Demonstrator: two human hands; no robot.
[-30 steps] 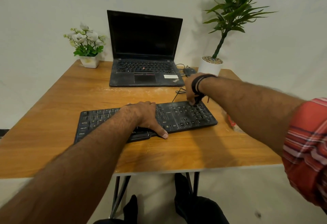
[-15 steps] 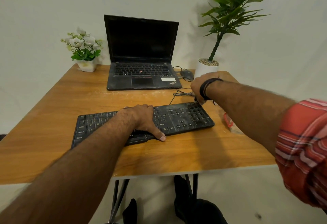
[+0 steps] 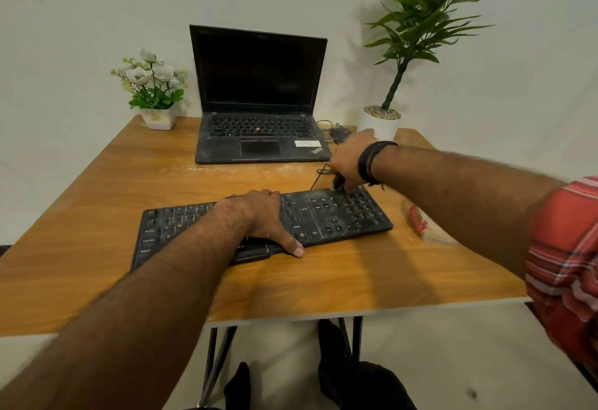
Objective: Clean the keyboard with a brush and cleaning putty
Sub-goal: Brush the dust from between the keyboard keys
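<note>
1. The black keyboard (image 3: 323,215) lies flat across the middle of the wooden bench (image 3: 97,215), long side facing the person, its keys filmed with pale dust.
2. Change: a second ago the right hand (image 3: 348,159) was over the number pad at the keyboard's right end. It has since drawn back toward the far right corner and now sits at the rear edge, just above the top row of keys.
3. That hand is curled round a small dark tool whose tip (image 3: 339,184) touches the keyboard's back edge. It reads as the brush, though blur and the fingers hide most of it.
4. The left hand (image 3: 262,218) has stayed put: it lies over the middle keys with relaxed fingers and the thumb on the front edge, pinning the keyboard down and gripping nothing.
5. My reading is that the stroke has swept dust off the number pad and out over the rear edge, so the right end is being finished while the left half is yet to be brushed.
6. A reddish packet (image 3: 419,220) lies on the bench just right of the keyboard, possibly the putty; I cannot tell.
7. Farther back stand an open laptop (image 3: 259,92), a mouse (image 3: 338,133) with its cable, a small flower pot (image 3: 155,99) and a tall potted plant (image 3: 382,118).
</note>
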